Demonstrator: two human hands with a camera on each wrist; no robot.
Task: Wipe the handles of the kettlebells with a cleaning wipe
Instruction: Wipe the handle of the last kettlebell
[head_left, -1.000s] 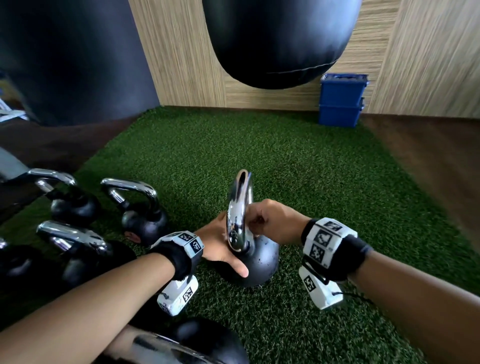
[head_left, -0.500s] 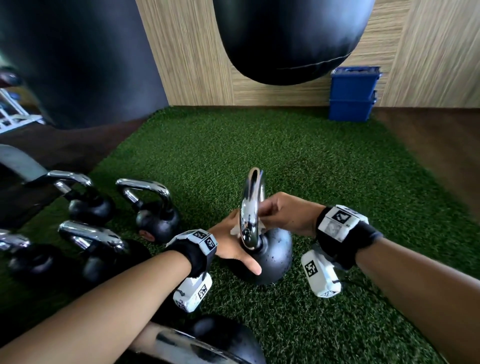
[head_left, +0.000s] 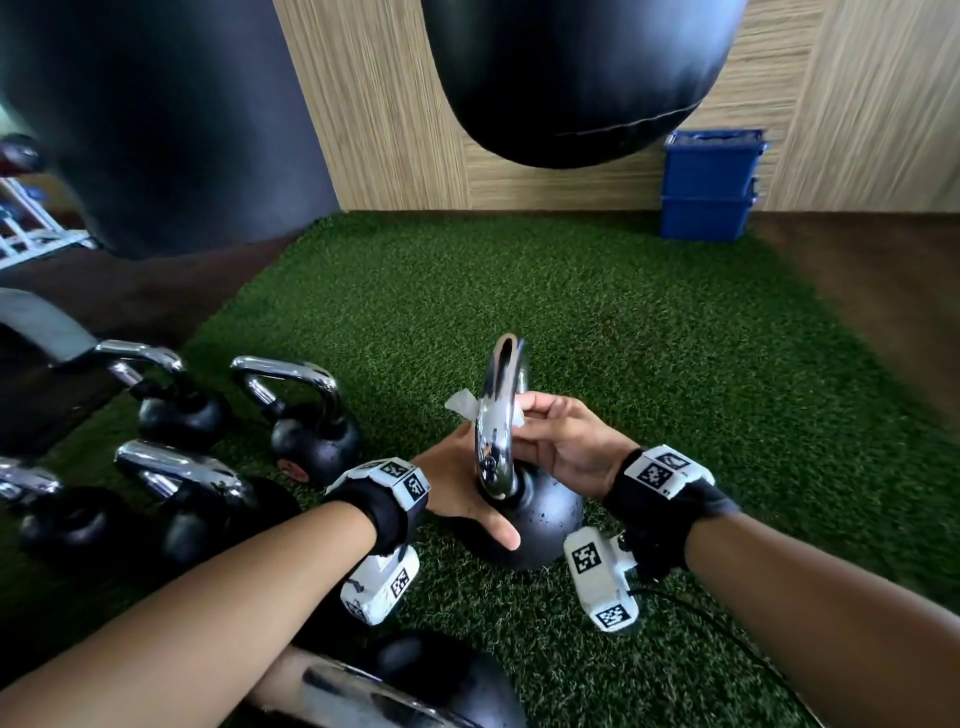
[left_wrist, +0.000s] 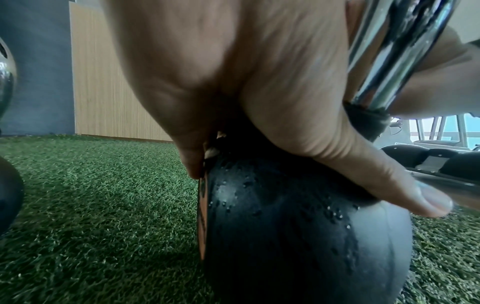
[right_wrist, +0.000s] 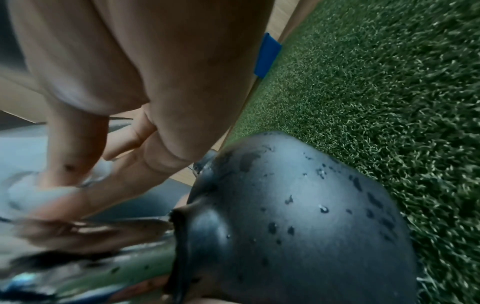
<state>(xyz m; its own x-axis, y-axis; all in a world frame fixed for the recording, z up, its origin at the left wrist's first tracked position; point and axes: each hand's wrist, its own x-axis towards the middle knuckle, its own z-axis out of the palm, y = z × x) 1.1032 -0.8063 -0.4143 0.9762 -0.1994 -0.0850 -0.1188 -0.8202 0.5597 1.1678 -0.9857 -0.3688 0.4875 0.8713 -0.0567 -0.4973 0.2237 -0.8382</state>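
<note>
Here a black kettlebell stands upright on the green turf, its chrome handle rising edge-on toward the head camera. The right hand grasps a white wipe and presses it against the handle about halfway up, fingers curled round the bar from the right; a corner of the wipe pokes out on the left side of the chrome. In the right wrist view the wipe shows as a pale, blurred wad pinched under the fingertips, and the ball of the kettlebell is speckled with droplets. The left hand steadies the ball from the left: palm against its upper side, thumb laid straight across the front below the foot of the handle. The left wrist view shows that thumb flat on the wet black surface and the other fingers reaching round the far side, where their tips are hidden; the hand is cupped over the ball rather than clenched. To the left, four more kettlebells with chrome handles sit close together on the turf, and part of another lies at the bottom edge, under the left forearm. Two stacked blue bins stand by the wood-panelled wall, and a black punching bag hangs above the turf.
</note>
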